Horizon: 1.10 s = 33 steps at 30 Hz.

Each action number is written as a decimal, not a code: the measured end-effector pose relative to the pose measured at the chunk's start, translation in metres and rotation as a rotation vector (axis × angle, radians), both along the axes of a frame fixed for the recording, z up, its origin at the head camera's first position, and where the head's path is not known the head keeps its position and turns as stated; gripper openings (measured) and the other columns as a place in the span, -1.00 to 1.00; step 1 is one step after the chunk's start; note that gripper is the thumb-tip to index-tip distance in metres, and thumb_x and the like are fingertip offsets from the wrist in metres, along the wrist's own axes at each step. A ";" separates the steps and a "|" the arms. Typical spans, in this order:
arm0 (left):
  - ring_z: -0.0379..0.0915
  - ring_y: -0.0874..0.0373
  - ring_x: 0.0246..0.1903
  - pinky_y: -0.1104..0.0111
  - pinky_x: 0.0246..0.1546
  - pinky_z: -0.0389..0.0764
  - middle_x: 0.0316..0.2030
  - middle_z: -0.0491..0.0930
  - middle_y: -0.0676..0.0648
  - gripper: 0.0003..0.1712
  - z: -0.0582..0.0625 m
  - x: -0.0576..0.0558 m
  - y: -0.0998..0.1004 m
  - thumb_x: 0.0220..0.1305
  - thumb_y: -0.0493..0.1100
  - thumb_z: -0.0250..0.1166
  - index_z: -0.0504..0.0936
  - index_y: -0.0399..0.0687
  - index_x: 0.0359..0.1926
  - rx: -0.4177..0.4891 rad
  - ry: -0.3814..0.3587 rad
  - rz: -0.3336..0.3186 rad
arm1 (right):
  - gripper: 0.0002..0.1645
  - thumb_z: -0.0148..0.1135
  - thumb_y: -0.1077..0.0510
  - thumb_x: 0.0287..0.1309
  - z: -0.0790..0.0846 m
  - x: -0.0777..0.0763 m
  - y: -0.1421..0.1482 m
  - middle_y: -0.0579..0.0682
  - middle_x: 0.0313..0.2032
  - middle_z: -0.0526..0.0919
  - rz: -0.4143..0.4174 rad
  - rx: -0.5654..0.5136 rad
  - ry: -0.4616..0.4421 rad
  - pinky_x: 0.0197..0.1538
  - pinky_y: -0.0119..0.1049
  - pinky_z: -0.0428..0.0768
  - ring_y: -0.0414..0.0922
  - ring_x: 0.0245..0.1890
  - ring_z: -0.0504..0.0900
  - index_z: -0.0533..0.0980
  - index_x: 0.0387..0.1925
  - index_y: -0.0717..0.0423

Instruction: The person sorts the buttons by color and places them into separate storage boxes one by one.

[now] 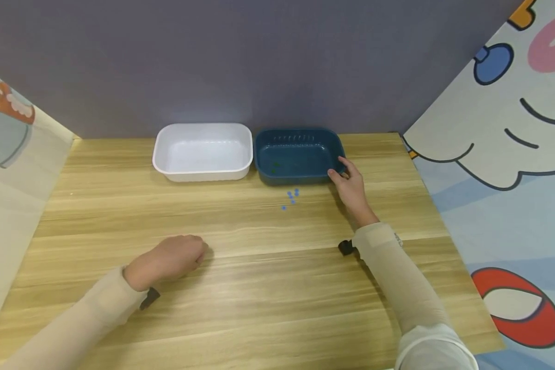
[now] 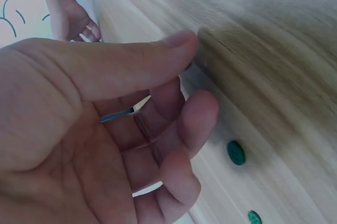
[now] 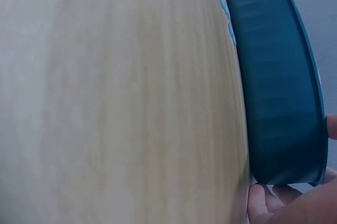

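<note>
At the table's left front, my left hand [image 1: 171, 261] is low over the wood with curled fingers. Its thumb tip meets the fingers around a small dark piece [image 2: 188, 66], mostly hidden under the thumb. Close by lie a green button-like disc [image 2: 236, 153] and a second green disc [image 2: 254, 217]; the hand hides them in the head view. My right hand [image 1: 351, 190] grips the right front corner of a dark blue basin [image 1: 296, 181], thumb and fingers around its rim and wall. A few green bits [image 1: 276, 165] lie inside that basin. Several small blue pieces [image 1: 293, 202] lie in front of it.
A white basin [image 1: 203, 176] stands directly left of the blue one. Behind both rises a grey partition [image 1: 268, 67]. Printed panels flank the wooden table [image 1: 259, 308], a cartoon panel [image 1: 513, 205] on the right. A dark strap end [image 1: 346, 247] hangs at my right wrist.
</note>
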State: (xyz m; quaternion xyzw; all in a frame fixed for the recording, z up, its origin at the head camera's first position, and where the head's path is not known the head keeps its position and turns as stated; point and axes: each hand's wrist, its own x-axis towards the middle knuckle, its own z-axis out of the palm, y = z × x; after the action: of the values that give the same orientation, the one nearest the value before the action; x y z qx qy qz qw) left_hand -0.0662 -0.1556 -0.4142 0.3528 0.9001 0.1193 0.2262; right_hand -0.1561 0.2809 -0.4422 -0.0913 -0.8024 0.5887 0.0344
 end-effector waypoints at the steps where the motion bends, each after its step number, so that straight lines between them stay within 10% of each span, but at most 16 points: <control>1: 0.19 0.25 -0.56 0.45 -0.61 0.29 -0.56 0.30 0.14 -0.60 0.000 0.000 0.001 0.16 -0.49 0.19 0.36 0.09 -0.59 0.002 0.005 -0.002 | -0.19 0.25 0.01 0.39 -0.004 -0.002 0.002 0.13 0.56 0.01 -0.002 0.001 0.005 0.37 0.05 0.38 0.18 0.43 0.25 0.17 0.54 0.07; 20: 0.38 0.25 -0.52 0.38 -0.49 0.52 -0.56 0.48 0.14 -0.75 0.004 -0.015 0.022 0.20 -0.42 0.33 0.60 -0.04 -0.52 0.197 0.123 -0.027 | -0.21 0.24 0.01 0.39 -0.012 -0.005 0.003 0.14 0.55 0.04 -0.020 0.007 0.025 0.35 0.01 0.43 0.17 0.40 0.31 0.20 0.53 0.08; 33: 0.67 0.11 -0.30 0.21 -0.28 0.70 -0.29 0.74 0.02 -0.86 0.006 -0.023 0.033 0.19 -0.35 0.44 0.75 -0.10 -0.22 0.339 0.192 0.082 | -0.21 0.24 0.01 0.40 -0.011 -0.005 0.003 0.13 0.55 0.03 -0.016 0.007 0.015 0.38 0.02 0.38 0.17 0.43 0.26 0.18 0.54 0.04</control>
State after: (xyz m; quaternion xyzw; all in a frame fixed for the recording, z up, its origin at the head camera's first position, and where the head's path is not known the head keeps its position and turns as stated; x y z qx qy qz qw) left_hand -0.0895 -0.1229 -0.4078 0.3588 0.8981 0.2439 0.0718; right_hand -0.1606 0.2839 -0.4532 -0.0932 -0.8034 0.5863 0.0453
